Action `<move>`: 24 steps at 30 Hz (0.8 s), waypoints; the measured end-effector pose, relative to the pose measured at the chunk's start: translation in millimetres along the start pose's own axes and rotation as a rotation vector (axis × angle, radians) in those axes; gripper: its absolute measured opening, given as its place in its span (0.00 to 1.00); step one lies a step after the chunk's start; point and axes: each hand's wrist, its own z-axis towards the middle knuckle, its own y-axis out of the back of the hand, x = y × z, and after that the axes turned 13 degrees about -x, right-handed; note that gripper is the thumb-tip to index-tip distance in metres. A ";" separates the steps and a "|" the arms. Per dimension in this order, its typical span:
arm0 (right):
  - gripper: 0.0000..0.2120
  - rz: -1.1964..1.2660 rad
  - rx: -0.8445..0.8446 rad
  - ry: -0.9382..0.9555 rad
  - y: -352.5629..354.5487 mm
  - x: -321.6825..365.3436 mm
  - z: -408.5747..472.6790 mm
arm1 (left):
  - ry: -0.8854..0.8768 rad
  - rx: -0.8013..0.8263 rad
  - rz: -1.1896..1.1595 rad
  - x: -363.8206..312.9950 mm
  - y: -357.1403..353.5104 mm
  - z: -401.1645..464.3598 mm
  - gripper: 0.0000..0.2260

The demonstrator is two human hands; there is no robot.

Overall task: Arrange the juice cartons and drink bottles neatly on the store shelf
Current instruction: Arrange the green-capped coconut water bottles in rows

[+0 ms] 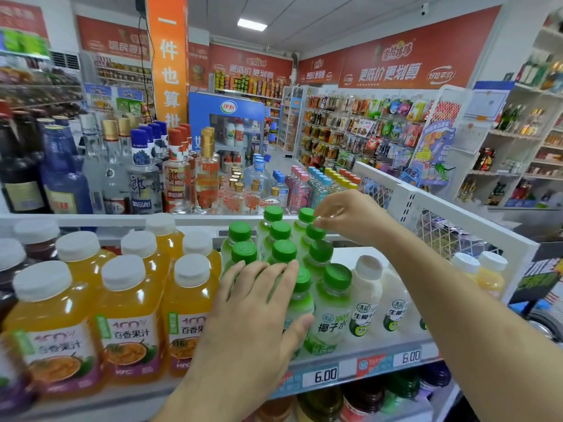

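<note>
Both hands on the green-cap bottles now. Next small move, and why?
Probably ease the front green-cap bottle back and upright into line with its neighbour. The left hand wraps its front with spread fingers, and it looks tilted. The right hand fingers the caps of the back row, seemingly steadying the block. Rows behind look packed, so only a small nudge seems needed.
</note>
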 end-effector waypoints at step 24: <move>0.11 0.495 -0.544 0.167 121.3 41.0 -55.4 | 0.131 0.103 -0.126 -12.4 25.9 13.7 0.36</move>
